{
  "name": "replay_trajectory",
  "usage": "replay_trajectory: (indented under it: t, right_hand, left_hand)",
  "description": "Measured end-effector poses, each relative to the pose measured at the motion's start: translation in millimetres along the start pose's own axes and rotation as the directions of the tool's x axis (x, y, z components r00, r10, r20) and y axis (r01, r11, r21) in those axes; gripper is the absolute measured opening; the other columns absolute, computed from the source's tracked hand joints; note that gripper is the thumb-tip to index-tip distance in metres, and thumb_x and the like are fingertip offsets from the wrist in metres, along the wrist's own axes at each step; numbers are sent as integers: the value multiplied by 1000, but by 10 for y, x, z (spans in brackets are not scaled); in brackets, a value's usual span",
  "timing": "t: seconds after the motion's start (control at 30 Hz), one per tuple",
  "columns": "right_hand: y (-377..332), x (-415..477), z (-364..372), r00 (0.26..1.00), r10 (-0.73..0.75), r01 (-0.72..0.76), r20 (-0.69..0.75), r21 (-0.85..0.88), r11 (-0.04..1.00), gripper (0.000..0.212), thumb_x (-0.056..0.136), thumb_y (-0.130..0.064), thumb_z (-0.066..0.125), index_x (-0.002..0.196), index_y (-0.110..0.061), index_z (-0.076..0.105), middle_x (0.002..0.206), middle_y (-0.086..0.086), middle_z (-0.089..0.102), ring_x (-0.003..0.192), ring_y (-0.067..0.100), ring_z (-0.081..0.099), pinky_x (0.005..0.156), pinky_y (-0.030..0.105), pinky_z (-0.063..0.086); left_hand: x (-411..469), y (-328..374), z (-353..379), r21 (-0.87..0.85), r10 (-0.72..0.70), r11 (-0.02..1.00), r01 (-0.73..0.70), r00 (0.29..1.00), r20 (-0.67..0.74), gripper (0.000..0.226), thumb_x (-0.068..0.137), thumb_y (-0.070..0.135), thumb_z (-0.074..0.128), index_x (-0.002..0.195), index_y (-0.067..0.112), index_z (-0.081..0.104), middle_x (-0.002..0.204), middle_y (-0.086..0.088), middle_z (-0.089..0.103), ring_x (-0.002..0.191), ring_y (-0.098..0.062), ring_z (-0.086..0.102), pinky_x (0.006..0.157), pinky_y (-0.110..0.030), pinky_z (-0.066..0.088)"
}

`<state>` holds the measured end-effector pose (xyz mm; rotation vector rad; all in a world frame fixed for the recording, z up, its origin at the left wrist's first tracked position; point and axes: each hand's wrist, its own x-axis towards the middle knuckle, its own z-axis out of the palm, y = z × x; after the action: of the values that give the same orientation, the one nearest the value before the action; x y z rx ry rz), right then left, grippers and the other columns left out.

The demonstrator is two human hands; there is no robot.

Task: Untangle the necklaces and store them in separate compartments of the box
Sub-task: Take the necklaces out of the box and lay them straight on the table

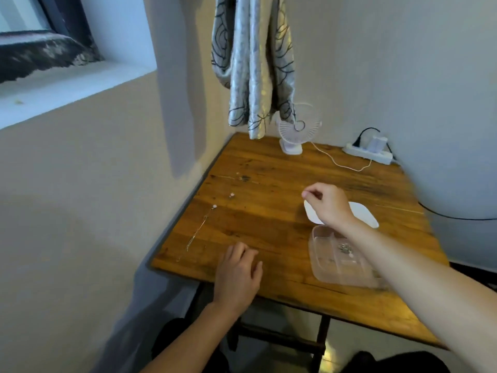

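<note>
A thin silver necklace with a pale bead at its far end lies stretched out near the table's left edge. A small bead piece lies just beyond it. The clear compartment box sits at the front right, with a bunched silver necklace in one of its far compartments. My left hand rests palm down near the front edge, right of the stretched necklace, holding nothing. My right hand hovers over the white lid beyond the box. Its thumb and forefinger are pinched, with nothing visible between them.
The wooden table stands in a wall corner. At the back are a small white fan with its cable, a power strip and a hanging curtain. A faint thin line lies right of the lid.
</note>
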<state>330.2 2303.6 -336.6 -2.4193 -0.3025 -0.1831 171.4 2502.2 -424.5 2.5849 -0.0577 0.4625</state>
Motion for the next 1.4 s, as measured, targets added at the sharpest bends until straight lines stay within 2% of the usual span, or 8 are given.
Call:
replay_trajectory:
  t: [0.17,0.43,0.53,0.8,0.9,1.03,1.17,1.4]
  right_hand:
    - [426,-494,-457,1000,3,-6,-24,-134,991,11,89,-23,63,84,-21,73,86,-7,72,82,15,63,69,30,47]
    - [723,-749,-388,911,69,165,406,-512,843,36,89,-39,57,122,-25,63,118,-1,64,105,22,60,81,38,52]
    - [799,-798,-305,912,33,185,409,-481,857,37,92,-35,55,126,-22,61,122,0,57,111,23,54,85,41,53]
    - [811,-705,-361,886,108,64,451,-349,935,6,86,-24,69,91,-28,71,96,-8,68,90,13,63,78,33,53]
    - [807,-652,-395,866,139,0,480,-278,961,14,81,-18,75,83,-30,69,89,-9,70,85,9,64,78,31,55]
    - [783,-620,-463,871,152,-31,467,-258,966,20,79,-12,75,91,-27,73,85,-15,69,80,0,62,65,13,44]
    - [776,-594,-564,889,149,-58,433,-216,975,22,78,-11,75,80,-33,71,84,-14,69,82,4,64,77,27,54]
    - [162,-556,-769,941,26,-92,338,180,979,13,80,-5,74,85,-18,75,86,-3,71,80,13,66,67,15,50]
  left_hand:
    - [38,351,327,88,-8,996,-3,993,117,34,92,42,46,118,24,57,117,6,50,110,-13,44,96,-31,37]
    - [-13,281,532,205,6,979,-18,998,60,27,89,41,48,107,24,60,114,1,57,110,-17,48,93,-39,41]
    - [-16,268,558,219,13,975,-22,999,46,26,89,40,48,106,25,60,113,2,57,109,-16,49,93,-38,41]
    - [-18,290,547,220,19,975,-26,999,35,41,86,44,33,105,23,62,111,0,60,108,-19,52,91,-40,44]
    - [-16,301,534,209,11,978,-21,999,52,40,87,44,34,107,23,61,113,0,59,109,-18,51,93,-41,44]
    - [-22,284,543,202,7,979,-20,998,62,31,88,40,44,108,23,60,114,-1,59,111,-18,50,95,-41,42]
    - [-24,295,540,213,13,977,-23,999,51,36,87,43,37,106,23,61,112,0,59,109,-18,52,94,-41,43]
    - [-12,314,454,142,-9,990,-9,992,129,29,92,41,46,115,27,56,125,5,51,120,-14,42,103,-36,33]
